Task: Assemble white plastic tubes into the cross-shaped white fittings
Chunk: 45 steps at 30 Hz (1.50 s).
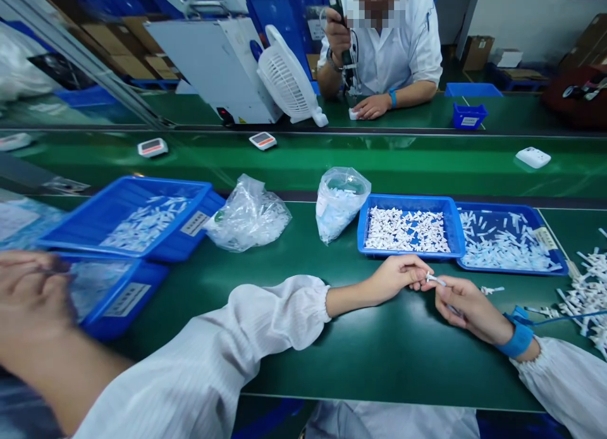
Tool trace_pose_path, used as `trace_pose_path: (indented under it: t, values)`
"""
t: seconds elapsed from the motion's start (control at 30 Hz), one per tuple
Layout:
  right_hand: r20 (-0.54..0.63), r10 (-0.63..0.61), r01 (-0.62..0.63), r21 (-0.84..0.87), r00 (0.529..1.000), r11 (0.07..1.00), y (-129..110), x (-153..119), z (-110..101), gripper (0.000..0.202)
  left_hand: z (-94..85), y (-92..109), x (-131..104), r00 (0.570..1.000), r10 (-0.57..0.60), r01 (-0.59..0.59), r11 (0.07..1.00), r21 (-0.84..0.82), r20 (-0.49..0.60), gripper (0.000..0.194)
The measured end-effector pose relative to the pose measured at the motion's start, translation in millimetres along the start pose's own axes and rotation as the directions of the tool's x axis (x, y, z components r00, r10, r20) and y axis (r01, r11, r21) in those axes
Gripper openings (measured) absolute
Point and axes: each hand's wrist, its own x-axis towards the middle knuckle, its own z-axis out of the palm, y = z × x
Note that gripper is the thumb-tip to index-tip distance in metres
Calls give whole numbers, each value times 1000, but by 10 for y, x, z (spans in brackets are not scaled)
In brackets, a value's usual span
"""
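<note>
White sleeve point(190, 357) nearest, the left hand point(401, 278) is stretched right, thumb and fingers pinching a small white piece point(435, 279); the right hand point(467, 303), fingers curled, pinches its other end. Bare counter point(355, 363) runs to the near edge (blue tray point(408, 202) just beyond the hands). Between both hands, the piece lies lengthwise left to right, flared end left.

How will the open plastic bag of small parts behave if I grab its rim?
The open plastic bag will probably fold, as its film looks thin and wrinkled. It may tip and spill, since its mouth gapes and loose pieces sit inside.
</note>
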Motion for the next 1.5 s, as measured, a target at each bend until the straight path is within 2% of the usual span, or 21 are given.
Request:
trace_pose_path:
  t: [0.1, 0.23, 0.3, 0.37, 0.43, 0.53, 0.7, 0.77, 0.83, 0.9, 0.93, 0.97, 1.03, 1.1, 1.17, 1.27, 1.37, 1.5]
  values:
    - [142, 101, -112, 71, 985, 991, 9, -11, 24, 54, -5, 1, -2, 1000, 1, 0, 999, 33, -14, 54]
    - [313, 210, -245, 78, 926, 966, 31, -12, 38, 47, 11, 20, -9, 1000, -16, 17, 998, 66, -25, 51]
    - [383, 240, -282, 56, 892, 958, 35, -8, 51, 46, 45, 24, -1, 1000, 0, 2, 986, 168, -11, 40]
    - [427, 254, -298, 37, 868, 954, 34, -4, 67, 45, 106, 7, 31, 998, 46, -54, 932, 359, 30, 26]
    - [440, 256, -297, 24, 861, 955, 33, -3, 76, 45, 193, -38, 94, 991, 90, -132, 824, 551, 102, 19]
    - [457, 259, -292, 2, 851, 956, 42, -6, 68, 44, 330, -130, 215, 971, 133, -236, 648, 725, 198, 23]
    - [511, 257, -280, -32, 820, 959, 66, -16, 23, 42, 414, -138, 240, 920, 201, -389, 378, 840, 336, 44]
    - [524, 266, -277, -59, 809, 959, 71, -17, 13, 42, 394, -47, 166, 877, 216, -469, 196, 861, 429, 45]
    - [519, 270, -281, -59, 811, 958, 70, -16, 10, 41, 362, 96, 88, 809, 250, -553, 15, 833, 532, 41]
    - [494, 263, -294, -16, 829, 956, 62, -11, 13, 38, 323, 281, 44, 753, 305, -586, -90, 805, 583, 38]
    - [477, 256, -299, 16, 841, 954, 57, -8, 15, 38, 299, 382, 41, 754, 324, -571, -108, 814, 572, 38]
    - [456, 248, -302, 48, 854, 952, 50, -4, 17, 38, 272, 483, 52, 778, 345, -522, -110, 846, 525, 38]
    - [412, 238, -308, 111, 879, 945, 38, 1, 20, 39, 198, 668, 109, 861, 335, -374, -92, 923, 383, 37]
    - [372, 231, -309, 165, 899, 937, 30, 5, 20, 42, 99, 798, 198, 942, 241, -212, -106, 972, 232, 32]
    - [327, 229, -305, 201, 917, 931, 24, 7, 14, 46, -17, 849, 296, 986, 123, -93, -146, 985, 111, 28]
    - [273, 249, -312, 220, 929, 924, 11, 8, -5, 51, -180, 803, 415, 999, 22, -45, -170, 984, 49, 24]
    - [264, 269, -330, 226, 926, 916, -11, 6, -32, 52, -286, 717, 476, 997, 5, -74, -147, 986, 76, 21]
    - [262, 272, -334, 234, 926, 913, -25, 2, -68, 50, -342, 670, 498, 993, 9, -117, -92, 989, 118, 24]
